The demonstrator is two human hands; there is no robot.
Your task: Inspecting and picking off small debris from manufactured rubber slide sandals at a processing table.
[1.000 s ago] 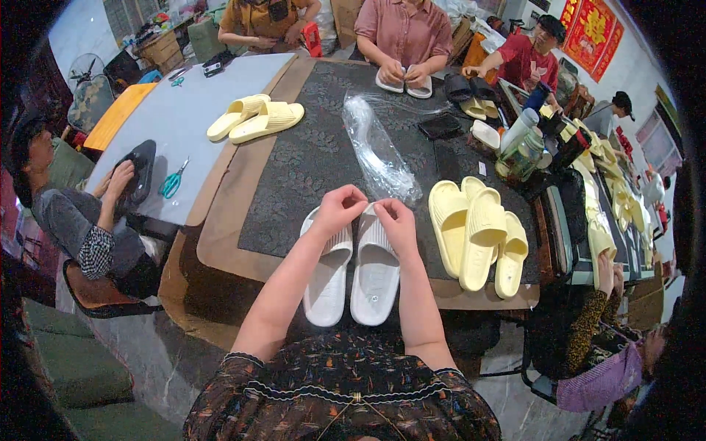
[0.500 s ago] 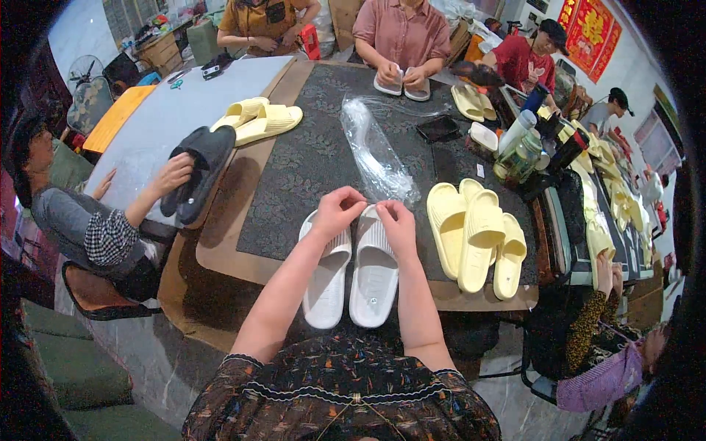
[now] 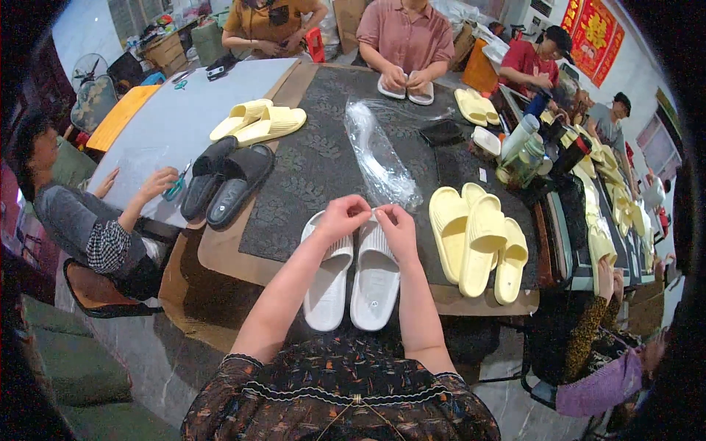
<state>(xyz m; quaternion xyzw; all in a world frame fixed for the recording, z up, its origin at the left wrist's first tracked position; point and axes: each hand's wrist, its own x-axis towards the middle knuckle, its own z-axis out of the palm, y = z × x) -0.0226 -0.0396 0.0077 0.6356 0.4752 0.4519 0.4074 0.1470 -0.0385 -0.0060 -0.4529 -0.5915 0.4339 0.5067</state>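
Note:
A pair of pale grey slide slippers (image 3: 375, 294) lies at the table's near edge in front of me, soles down, side by side, toes pointing away. My left hand (image 3: 343, 222) reaches over the left slipper's toe strap, thumb and finger pinched together. Close beside it, my right hand (image 3: 396, 229) makes a similar pinch at the right slipper's toe. Whatever the fingertips hold between the two toes is too small to make out. Just beyond my hands lies a bundle of clear plastic strands (image 3: 379, 158).
Several yellow slippers (image 3: 485, 242) stand to my right. More yellow slippers (image 3: 268, 125) and a dark pair (image 3: 243, 180) are at left, by a co-worker's hand (image 3: 158, 182) at scissors (image 3: 176, 187). Bottles (image 3: 526, 158) stand at right. Across the table, a person handles grey slippers (image 3: 419, 92).
The co-worker at left has let go of the dark slippers, which now rest on the table, and has a hand at the scissors. My hands remain pinched in nearly the same place.

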